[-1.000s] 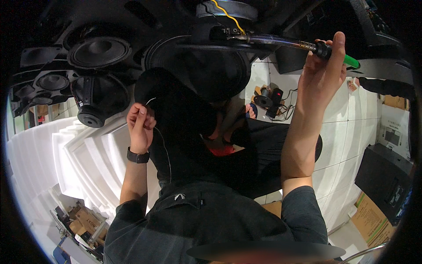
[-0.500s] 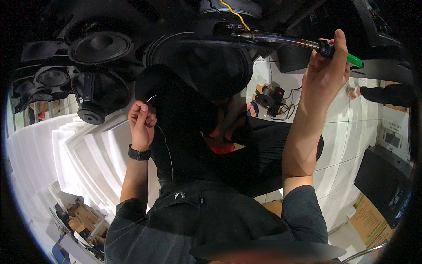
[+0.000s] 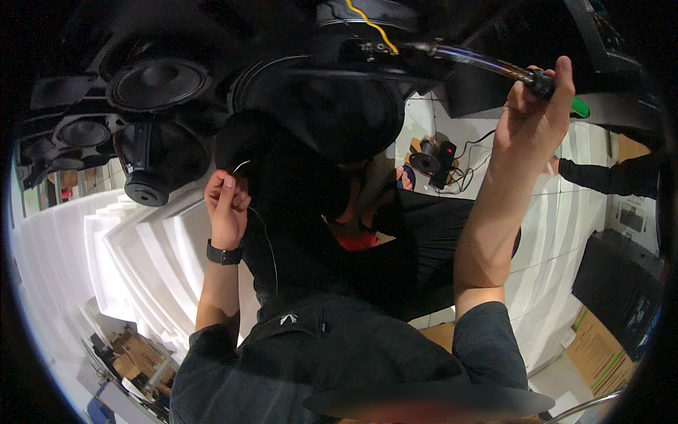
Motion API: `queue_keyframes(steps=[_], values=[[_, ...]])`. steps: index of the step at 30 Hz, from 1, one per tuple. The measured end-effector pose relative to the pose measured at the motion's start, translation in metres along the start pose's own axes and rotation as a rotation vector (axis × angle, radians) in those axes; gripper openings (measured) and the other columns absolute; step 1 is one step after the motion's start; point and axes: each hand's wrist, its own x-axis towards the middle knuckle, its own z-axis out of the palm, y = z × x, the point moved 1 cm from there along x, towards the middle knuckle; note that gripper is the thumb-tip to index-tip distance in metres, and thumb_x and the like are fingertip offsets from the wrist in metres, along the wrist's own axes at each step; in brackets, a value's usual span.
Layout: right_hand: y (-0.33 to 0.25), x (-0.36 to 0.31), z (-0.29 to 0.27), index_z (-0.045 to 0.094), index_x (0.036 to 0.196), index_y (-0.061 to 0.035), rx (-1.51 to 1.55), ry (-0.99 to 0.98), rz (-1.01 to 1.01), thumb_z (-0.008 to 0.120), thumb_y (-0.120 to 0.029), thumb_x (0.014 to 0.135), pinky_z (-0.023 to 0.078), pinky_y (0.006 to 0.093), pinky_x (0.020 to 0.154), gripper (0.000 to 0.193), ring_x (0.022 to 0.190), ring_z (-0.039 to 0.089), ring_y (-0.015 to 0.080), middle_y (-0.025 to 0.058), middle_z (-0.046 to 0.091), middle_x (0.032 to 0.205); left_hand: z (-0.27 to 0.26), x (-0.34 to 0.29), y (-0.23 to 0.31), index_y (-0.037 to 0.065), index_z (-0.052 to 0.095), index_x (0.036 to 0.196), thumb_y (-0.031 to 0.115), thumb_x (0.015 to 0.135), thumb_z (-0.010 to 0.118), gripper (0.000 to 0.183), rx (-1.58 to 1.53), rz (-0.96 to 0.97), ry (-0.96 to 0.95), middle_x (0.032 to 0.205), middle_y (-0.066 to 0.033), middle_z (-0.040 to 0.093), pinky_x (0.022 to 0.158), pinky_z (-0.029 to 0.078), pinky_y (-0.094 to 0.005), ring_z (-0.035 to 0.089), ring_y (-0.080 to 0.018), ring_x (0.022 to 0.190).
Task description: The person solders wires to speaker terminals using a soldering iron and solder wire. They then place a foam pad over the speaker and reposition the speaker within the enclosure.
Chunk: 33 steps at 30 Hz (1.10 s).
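A soldering iron (image 3: 487, 61) with a green handle is gripped in my right hand (image 3: 534, 116). Its tip end points left, a little to the right of a small terminal (image 3: 373, 49) on a large black speaker (image 3: 332, 106). At that terminal, a yellow wire (image 3: 370, 25) comes down from above. Between the thumb and fingers of my left hand (image 3: 227, 205) I pinch a thin solder wire (image 3: 241, 167). Its short end sticks up past the fingertips, and the rest trails down over my dark clothing. The left hand is well away from the speaker terminal.
Several other speakers (image 3: 159, 83) stand at the far left, above white foam sheets (image 3: 134, 261). A black device with a red light (image 3: 446, 159) and cables lies on the tiled floor. Another person's dark-clad limb (image 3: 614, 175) shows at right, near a black box (image 3: 621, 290) and a carton (image 3: 597, 350).
My right hand has drawn the soldering iron to the right, so its tip has come away from the speaker terminal. My left hand has barely moved, still pinching the solder wire.
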Motion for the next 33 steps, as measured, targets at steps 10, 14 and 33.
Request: queue_keyframes(steps=[10, 14, 33], values=[[-0.056, 0.01, -0.088, 0.061, 0.091, -0.0073, -0.011, 0.245, 0.085, 0.078, -0.032, 0.091, 0.036, 0.0227, 0.054, 0.03, 0.063, 0.045, 0.0072, 0.0, 0.057, 0.074, -0.003, 0.014, 0.026, 0.013, 0.06, 0.1, 0.023, 0.1, 0.066, 0.012, 0.053, -0.02, -0.002, 0.076, 0.0052, 0.048, 0.057, 0.029, -0.0212, 0.039, -0.0064, 0.067], [-0.049, -0.013, -0.124, 0.062, 0.093, -0.0067, -0.024, 0.427, 0.15, 0.077, -0.035, 0.093, 0.036, 0.0214, 0.054, 0.032, 0.063, 0.045, 0.0066, 0.0, 0.057, 0.074, 0.0, 0.018, 0.031, 0.012, 0.063, 0.108, 0.021, 0.101, 0.064, 0.011, 0.048, -0.009, -0.012, 0.08, 0.0047, 0.053, 0.056, 0.03, -0.0211, 0.041, -0.0068, 0.069], [-0.08, -0.055, -0.12, 0.058, 0.091, -0.0012, 0.271, 0.26, 0.238, 0.076, -0.025, 0.094, 0.045, 0.0233, 0.058, 0.03, 0.068, 0.049, 0.014, 0.0059, 0.052, 0.077, -0.03, 0.015, 0.135, 0.014, 0.05, 0.073, 0.008, 0.094, 0.071, 0.03, 0.206, 0.626, 0.082, 0.07, 0.0082, 0.045, 0.057, 0.032, -0.0216, 0.038, -0.0032, 0.062]])
